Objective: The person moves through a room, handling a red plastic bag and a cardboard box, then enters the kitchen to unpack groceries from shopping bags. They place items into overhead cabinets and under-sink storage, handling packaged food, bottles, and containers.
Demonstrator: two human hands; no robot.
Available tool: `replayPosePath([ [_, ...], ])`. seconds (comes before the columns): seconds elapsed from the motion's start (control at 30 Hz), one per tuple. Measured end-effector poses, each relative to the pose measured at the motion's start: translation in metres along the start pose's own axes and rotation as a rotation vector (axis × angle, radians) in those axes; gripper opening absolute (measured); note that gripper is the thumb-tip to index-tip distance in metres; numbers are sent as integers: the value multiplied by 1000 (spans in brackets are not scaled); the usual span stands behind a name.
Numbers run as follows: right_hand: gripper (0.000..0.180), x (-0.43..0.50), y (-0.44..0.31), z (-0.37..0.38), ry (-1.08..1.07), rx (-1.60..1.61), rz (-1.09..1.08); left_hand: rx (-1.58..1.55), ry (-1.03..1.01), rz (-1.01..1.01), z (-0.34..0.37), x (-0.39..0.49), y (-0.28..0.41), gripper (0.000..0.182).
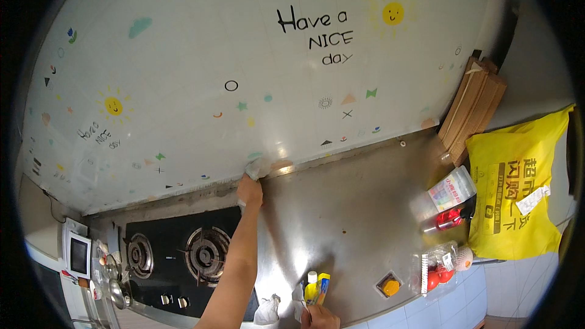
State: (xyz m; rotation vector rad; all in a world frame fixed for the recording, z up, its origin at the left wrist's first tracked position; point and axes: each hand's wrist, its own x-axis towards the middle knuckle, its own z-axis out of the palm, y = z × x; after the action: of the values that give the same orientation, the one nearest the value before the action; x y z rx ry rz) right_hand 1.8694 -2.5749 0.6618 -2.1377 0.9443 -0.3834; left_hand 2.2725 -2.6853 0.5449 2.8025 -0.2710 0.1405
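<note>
My left hand (250,192) reaches forward beside the black gas hob (176,246) and holds a crumpled white cloth or wipe (257,168) against the bottom of the patterned wall covering (228,137). Near the front edge of the metal countertop (329,210), my right hand (321,317) is closed on a whitish packet or cloth (299,299). Just beyond its fingers stand a yellow bottle with a white cap (311,288) and a yellow and blue box (323,283). A crumpled white tissue or bag (267,310) sits between the hob and this hand.
On the right are a yellow plastic bag (512,192), a printed pouch (452,189), a red bottle (450,219), packed tomatoes (438,276) and leaning brown boards (473,105). A yellow-orange object (390,287) is near the counter's front edge. Metal pans (119,293) lie left of the hob.
</note>
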Motion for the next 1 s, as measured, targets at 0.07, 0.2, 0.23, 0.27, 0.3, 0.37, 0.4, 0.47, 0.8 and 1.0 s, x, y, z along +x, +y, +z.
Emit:
replayPosePath([
  [0.07, 7, 4, -1, -3, -8, -19, -8, -33, 29, -14, 9, 4, -11, 31],
  [0.2, 8, 2, 4, -3, -27, -56, 10, 39, 41, -8, 7, 1, 2, 26],
  [0.23, 9, -4, 9, 3, -37, -69, 22, 64, 73, 0, 14, 2, -4, 25],
  [0.27, 8, -10, 18, 10, -23, -56, 59, 0, 100, -23, 21, 5, -8, 20],
  [0.3, 8, -9, 18, 7, -43, -65, 52, 14, 110, -45, 21, 6, -9, 20],
  [0.37, 9, -7, 17, -4, -88, -83, 31, 42, 131, -96, 21, 6, -13, 20],
  [0.4, 10, -7, 19, -5, -65, -55, 30, -7, 154, -102, 13, 3, -15, 23],
  [0.47, 11, -8, 26, -11, -29, 1, 22, -129, 160, -143, 1, -3, -12, 25],
  [0.8, 12, 8, 31, -41, -3, 2, -119, -756, 419, 176, -165, -123, -27, 36],
  [1.0, 13, 10, -23, -81, -31, 105, -244, -572, 225, 278, -270, -242, -69, 29],
])
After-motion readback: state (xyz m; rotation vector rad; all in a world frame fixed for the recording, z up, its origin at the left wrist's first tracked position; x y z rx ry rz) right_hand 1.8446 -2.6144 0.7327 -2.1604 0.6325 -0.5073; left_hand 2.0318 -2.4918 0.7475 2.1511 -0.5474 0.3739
